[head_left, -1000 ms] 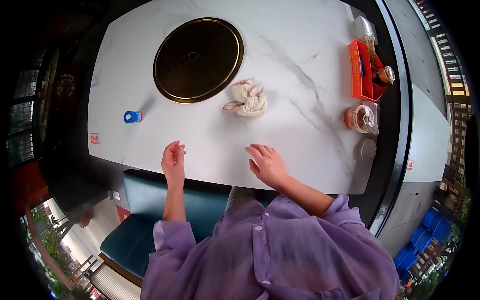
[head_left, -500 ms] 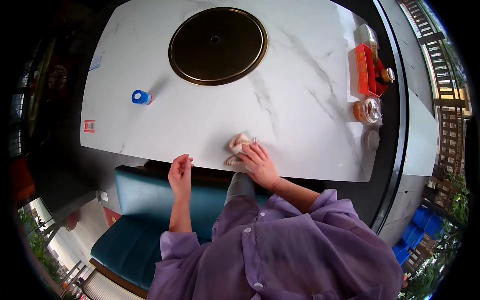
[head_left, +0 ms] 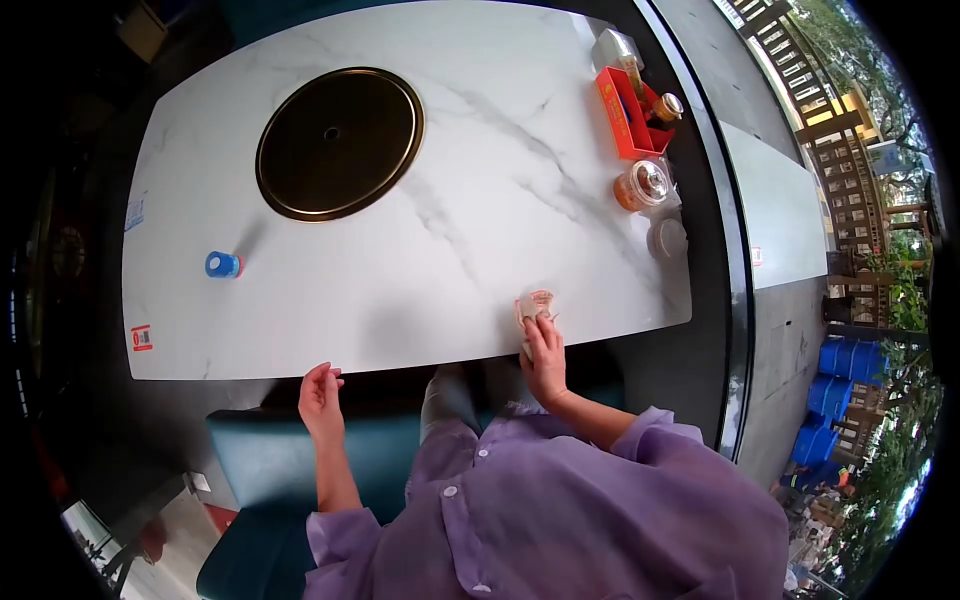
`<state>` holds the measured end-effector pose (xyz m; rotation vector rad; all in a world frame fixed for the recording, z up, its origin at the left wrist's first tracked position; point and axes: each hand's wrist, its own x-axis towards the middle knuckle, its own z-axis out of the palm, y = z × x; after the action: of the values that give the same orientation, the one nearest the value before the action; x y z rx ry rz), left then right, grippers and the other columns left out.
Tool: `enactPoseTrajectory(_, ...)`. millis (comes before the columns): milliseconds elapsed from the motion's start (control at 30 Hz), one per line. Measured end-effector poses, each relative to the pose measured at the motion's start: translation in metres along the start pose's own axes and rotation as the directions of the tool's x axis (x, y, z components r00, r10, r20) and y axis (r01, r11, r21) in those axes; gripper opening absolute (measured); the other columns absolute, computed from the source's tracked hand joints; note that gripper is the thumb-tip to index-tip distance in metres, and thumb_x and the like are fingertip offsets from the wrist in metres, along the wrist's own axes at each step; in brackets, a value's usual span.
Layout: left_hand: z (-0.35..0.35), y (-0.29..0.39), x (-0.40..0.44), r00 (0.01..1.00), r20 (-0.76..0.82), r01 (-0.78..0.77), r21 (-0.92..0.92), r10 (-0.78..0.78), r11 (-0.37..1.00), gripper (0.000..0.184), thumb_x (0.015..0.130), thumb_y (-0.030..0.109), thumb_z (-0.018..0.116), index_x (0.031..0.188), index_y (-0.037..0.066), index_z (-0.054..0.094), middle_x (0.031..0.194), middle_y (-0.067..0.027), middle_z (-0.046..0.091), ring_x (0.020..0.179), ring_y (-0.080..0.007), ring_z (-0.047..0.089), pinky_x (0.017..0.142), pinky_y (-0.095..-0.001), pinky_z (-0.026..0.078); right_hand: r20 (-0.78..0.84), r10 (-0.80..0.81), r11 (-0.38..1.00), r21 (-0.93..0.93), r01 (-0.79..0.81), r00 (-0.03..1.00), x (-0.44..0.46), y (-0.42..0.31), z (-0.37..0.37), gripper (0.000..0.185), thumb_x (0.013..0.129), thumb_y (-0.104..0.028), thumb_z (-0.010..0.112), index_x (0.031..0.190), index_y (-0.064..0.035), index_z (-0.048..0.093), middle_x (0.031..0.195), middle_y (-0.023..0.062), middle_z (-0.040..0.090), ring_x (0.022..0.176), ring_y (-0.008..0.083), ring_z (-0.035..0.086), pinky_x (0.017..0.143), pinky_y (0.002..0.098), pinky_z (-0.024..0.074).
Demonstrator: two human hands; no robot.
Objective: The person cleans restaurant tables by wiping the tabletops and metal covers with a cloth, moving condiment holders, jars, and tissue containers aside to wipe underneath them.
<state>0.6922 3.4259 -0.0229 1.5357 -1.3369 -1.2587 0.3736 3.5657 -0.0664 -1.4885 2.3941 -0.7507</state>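
Observation:
My right hand [head_left: 545, 366] presses a crumpled, pale cloth with reddish marks [head_left: 535, 302] onto the white marbled table [head_left: 480, 250], close to its near edge. The fingers lie over the cloth and partly cover it. Off the near edge, to the left, my left hand [head_left: 320, 398] hangs in the air with its fingers loosely bent and nothing visible in it. It touches neither the table nor the cloth.
A round dark plate with a gold rim [head_left: 340, 143] is set in the table. A blue-capped container [head_left: 223, 265] stands at the left. Along the right edge are a red box [head_left: 628, 118], a lidded plastic tub [head_left: 641, 186] and a round pale lid [head_left: 667, 238]. A teal bench [head_left: 262, 455] is below.
My right hand has slid the cloth to the right along the near edge of the table. The view has shifted, so the table appears further left. My left hand stays off the table.

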Motion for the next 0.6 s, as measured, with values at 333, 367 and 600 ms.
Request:
enactPoseTrajectory(333, -0.002, 0.006, -0.03, 0.998, -0.048, 0.051, 0.038, -0.049, 0.998, 0.016, 0.091, 0.007, 0.055, 0.106, 0.001, 0.058, 0.093, -0.0059, 0.064, 0.077, -0.0092, 0.058, 0.071, -0.0218, 0.048, 0.16, -0.598, 0.736, 0.498, 0.459, 0.785, 0.061, -0.132, 0.096, 0.045, 0.067, -0.003, 0.063, 0.112, -0.0092, 0.058, 0.121, 0.0083, 0.052, 0.109, 0.0309, 0.049, 0.096, 0.04, 0.0399)
enactPoseTrajectory(367, 0.0, 0.005, -0.029, 0.997, -0.046, 0.06, 0.021, -0.059, 0.998, 0.016, 0.091, 0.007, 0.054, 0.106, 0.001, 0.058, 0.093, -0.0058, 0.064, 0.077, -0.0091, 0.058, 0.071, -0.0216, 0.048, 0.025, -0.574, 0.73, 0.469, 0.497, 0.819, 0.086, -0.119, 0.083, 0.048, 0.065, -0.001, 0.064, 0.112, -0.0094, 0.058, 0.119, 0.0092, 0.053, 0.109, 0.0318, 0.049, 0.094, 0.0409, 0.0406)
enactPoseTrajectory(600, 0.01, -0.005, -0.029, 0.995, 0.007, 0.104, -0.007, -0.104, 0.995, 0.017, 0.092, 0.009, 0.054, 0.106, 0.001, 0.058, 0.093, -0.0066, 0.064, 0.078, -0.0102, 0.058, 0.073, -0.023, 0.048, -0.16, -0.05, 0.981, 0.177, 0.079, 0.986, 0.164, -0.081, 0.094, 0.049, 0.07, 0.001, 0.062, 0.118, -0.0051, 0.054, 0.125, 0.0132, 0.049, 0.116, 0.0349, 0.043, 0.1, 0.0423, 0.0357)
